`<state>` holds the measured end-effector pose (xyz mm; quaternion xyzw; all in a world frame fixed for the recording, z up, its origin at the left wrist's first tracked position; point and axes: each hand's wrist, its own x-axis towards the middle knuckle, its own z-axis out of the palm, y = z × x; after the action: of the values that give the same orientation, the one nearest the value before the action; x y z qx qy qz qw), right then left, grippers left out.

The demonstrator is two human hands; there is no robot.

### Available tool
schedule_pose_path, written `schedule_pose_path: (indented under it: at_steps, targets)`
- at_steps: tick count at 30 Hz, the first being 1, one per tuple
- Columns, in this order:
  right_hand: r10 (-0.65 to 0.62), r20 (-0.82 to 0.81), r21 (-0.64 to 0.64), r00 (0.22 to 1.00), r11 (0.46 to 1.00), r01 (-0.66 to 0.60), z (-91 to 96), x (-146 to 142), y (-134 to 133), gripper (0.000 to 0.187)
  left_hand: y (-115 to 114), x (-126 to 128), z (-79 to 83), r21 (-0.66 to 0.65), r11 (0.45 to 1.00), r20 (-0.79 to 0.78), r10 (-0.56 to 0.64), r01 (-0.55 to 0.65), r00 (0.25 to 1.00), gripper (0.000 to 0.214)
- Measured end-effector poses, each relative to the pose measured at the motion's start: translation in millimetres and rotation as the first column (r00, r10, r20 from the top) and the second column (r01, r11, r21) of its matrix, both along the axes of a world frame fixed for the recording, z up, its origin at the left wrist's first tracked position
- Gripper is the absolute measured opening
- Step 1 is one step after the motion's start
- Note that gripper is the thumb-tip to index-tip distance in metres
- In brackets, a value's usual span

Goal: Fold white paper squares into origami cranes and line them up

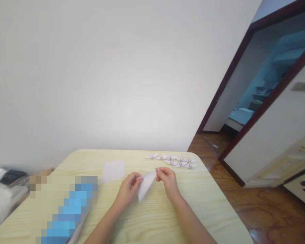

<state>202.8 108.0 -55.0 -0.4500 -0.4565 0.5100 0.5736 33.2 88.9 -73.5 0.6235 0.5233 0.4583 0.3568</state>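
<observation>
A white sheet of paper (145, 185), folded to a roughly triangular shape, is held up between both hands over the table. My left hand (129, 189) pinches its left corner between thumb and fingers. At the upper right corner, my right hand (167, 179) grips the paper with its fingertips closed. Flat on the table to the left lies a stack or sheet of white paper (113, 171). Beyond my right hand, several small folded paper pieces (171, 160) sit in two rows close to the far edge.
The light wood-grain table (193, 196) meets a white wall (117, 74) at its far side. A pixelated blue area (71, 206) covers something on the table's left. To the right are a doorway with a dark frame (226, 67) and a wooden floor (234, 196).
</observation>
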Motion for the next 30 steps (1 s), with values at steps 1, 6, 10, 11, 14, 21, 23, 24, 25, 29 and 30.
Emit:
schedule_pose_path:
  at_steps: [1,6,10,11,14,21,23,24,25,29,30]
  targets:
    - [0.007,-0.016,-0.008,1.000,1.000,-0.007,-1.1,-0.1,0.5,0.026,0.7,-0.7,-0.8,-0.003,1.000,0.004,0.013,-0.013,1.000,0.025]
    - [0.120,-0.013,-0.094,0.993,0.988,-0.120,-5.7,-6.9,1.1,0.035,5.6,-5.0,-7.1,-0.013,0.997,0.060,0.073,-0.073,0.996,0.025]
    - [0.177,0.016,-0.100,0.984,0.980,-0.175,-8.8,-16.2,0.3,0.036,7.0,-5.1,-9.0,-0.028,0.999,0.154,0.036,-0.031,0.987,0.026]
    - [0.176,0.007,-0.089,0.984,0.981,-0.174,-9.3,-17.9,0.1,0.036,6.8,-4.7,-8.7,-0.035,0.999,0.173,0.025,-0.019,0.985,0.026]
    - [0.166,-0.009,-0.045,0.986,0.985,-0.166,-10.7,-20.1,0.1,0.034,6.0,-3.6,-6.6,-0.057,0.998,0.212,0.002,0.010,0.977,0.028]
    - [0.139,0.123,0.008,0.983,0.990,-0.141,-23.6,-15.4,4.8,0.029,6.4,-2.8,-5.7,-0.093,0.992,0.305,-0.056,0.089,0.951,0.029]
    - [0.179,0.161,-0.019,0.971,0.984,-0.178,-26.1,-15.2,4.2,0.027,6.8,-3.1,-5.4,-0.087,0.992,0.300,-0.057,0.087,0.952,0.027]
    - [0.207,0.183,-0.029,0.961,0.978,-0.205,-26.2,-15.6,3.0,0.026,6.8,-3.2,-4.8,-0.084,0.994,0.289,-0.046,0.073,0.956,0.025]
    - [0.236,0.211,-0.033,0.949,0.972,-0.234,-25.6,-16.3,1.2,0.025,6.7,-3.3,-3.9,-0.082,0.995,0.272,-0.029,0.053,0.962,0.026]
    - [0.308,0.337,-0.030,0.890,0.948,-0.317,-19.4,-20.1,-7.0,0.020,4.9,-3.1,0.1,-0.056,0.998,0.157,0.006,0.003,0.988,0.025]
    - [0.320,0.353,-0.036,0.879,0.944,-0.329,-18.0,-21.0,-8.3,0.020,4.2,-2.7,0.7,-0.043,0.999,0.133,0.003,0.003,0.991,0.022]
